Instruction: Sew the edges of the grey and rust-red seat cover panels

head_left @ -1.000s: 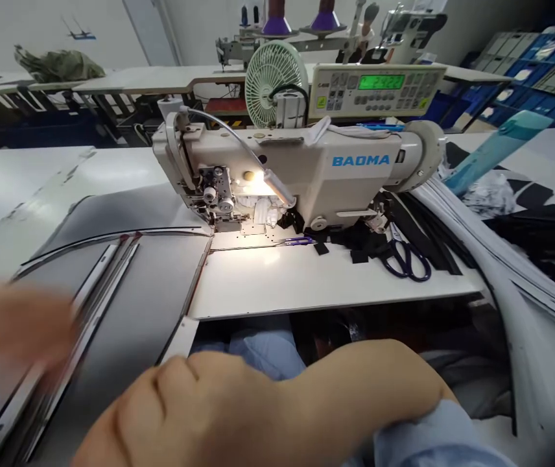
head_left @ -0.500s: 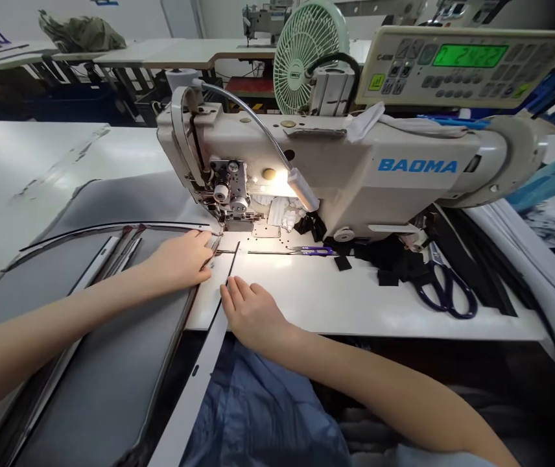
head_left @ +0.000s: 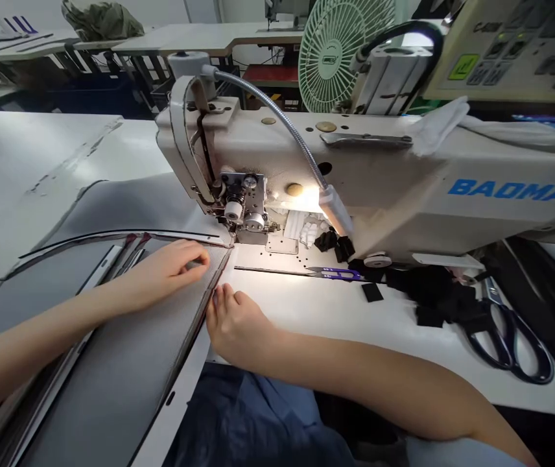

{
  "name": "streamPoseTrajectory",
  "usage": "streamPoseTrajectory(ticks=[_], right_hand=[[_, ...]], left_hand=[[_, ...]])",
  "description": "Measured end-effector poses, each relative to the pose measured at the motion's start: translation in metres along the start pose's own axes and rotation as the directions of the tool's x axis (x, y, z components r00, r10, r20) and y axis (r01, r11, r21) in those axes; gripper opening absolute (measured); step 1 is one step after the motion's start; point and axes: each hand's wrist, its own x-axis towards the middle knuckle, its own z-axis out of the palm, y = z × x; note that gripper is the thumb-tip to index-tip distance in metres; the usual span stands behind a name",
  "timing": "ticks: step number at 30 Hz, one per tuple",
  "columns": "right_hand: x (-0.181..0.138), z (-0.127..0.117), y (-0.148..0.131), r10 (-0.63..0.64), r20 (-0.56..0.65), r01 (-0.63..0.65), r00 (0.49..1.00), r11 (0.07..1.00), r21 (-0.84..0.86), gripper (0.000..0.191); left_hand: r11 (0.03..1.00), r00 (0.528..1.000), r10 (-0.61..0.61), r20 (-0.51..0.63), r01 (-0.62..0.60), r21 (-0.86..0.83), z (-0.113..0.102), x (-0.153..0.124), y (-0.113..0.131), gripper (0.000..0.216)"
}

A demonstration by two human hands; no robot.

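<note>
My left hand rests over the grey fabric panel, its fingers loosely curled, a gap between thumb and forefinger and nothing visible between them. At the panel's right edge, my right hand pinches a long white strip with a dark edge and small dark slots. The strip lies along that edge and hangs down toward my lap; my right fingertips are partly hidden. Just beyond both hands is the sewing machine's needle and presser area, with the panel's far corner beside it.
Purple-handled thread snips, black fabric pieces and large scissors lie right on the white table. The machine arm with its lit lamp spans the back. A green fan stands behind.
My right hand has brought the white strip leftward against the panel's edge. My left hand has drawn back slightly from the corner and curled. The view has shifted closer to the machine.
</note>
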Motion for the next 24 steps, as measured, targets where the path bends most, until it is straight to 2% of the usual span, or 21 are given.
streamPoseTrajectory(ticks=[3,5,8,12,15,18,21,24], right_hand=[[-0.004,-0.001,-0.002,-0.008,-0.058,0.007,0.998,1.000,-0.023,0.036],[-0.006,-0.003,-0.001,0.017,-0.063,-0.017,0.998,1.000,0.002,0.036],[-0.007,-0.007,0.002,0.026,-0.019,-0.025,0.999,0.998,0.063,0.038],[-0.007,-0.008,0.005,0.036,0.017,-0.038,0.999,0.992,0.116,0.039],[-0.007,-0.006,0.009,0.038,0.026,-0.041,0.999,0.992,0.118,0.040],[-0.004,-0.001,0.019,0.033,0.075,-0.044,0.997,0.989,0.139,0.041],[0.003,0.003,0.029,0.058,0.139,-0.078,0.989,0.987,0.143,0.041],[0.008,0.008,0.033,0.072,0.128,-0.084,0.989,0.992,0.093,0.040]], left_hand=[[0.951,0.998,-0.016,-0.064,0.034,0.307,0.018,0.012,0.016,0.060],[0.898,1.000,-0.007,-0.021,0.016,0.439,0.020,0.017,0.022,0.065],[0.879,0.996,-0.031,0.079,-0.011,0.477,0.019,0.019,0.026,0.069],[0.884,0.984,-0.139,0.113,0.073,0.461,0.021,0.018,0.026,0.082],[0.935,0.989,-0.127,0.072,0.096,0.341,0.018,0.022,0.015,0.081],[0.995,0.988,-0.095,0.123,0.091,0.037,0.005,0.026,-0.005,0.080],[0.964,0.978,-0.095,0.186,0.137,-0.227,-0.010,0.031,-0.019,0.076],[0.940,0.978,-0.071,0.194,0.131,-0.315,-0.013,0.031,-0.022,0.076]])
